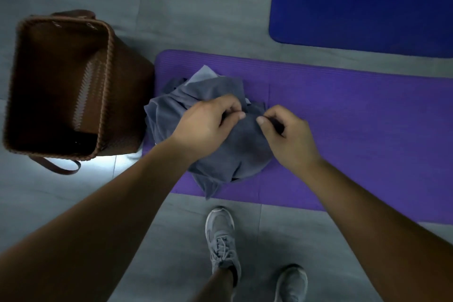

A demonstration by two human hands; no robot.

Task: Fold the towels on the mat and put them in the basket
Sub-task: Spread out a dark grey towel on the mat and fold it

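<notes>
A crumpled heap of grey towels lies on the left end of the purple mat. My left hand pinches an edge of the top towel between thumb and fingers. My right hand pinches the same towel a little to the right, fingers curled into the cloth. The two hands sit close together over the middle of the heap. A brown woven basket stands on the floor just left of the mat, and its inside is dark.
A blue mat lies on the grey floor at the back right, with a purple block at its far end. My two grey shoes stand on the floor just in front of the purple mat. The basket's strap trails on the floor.
</notes>
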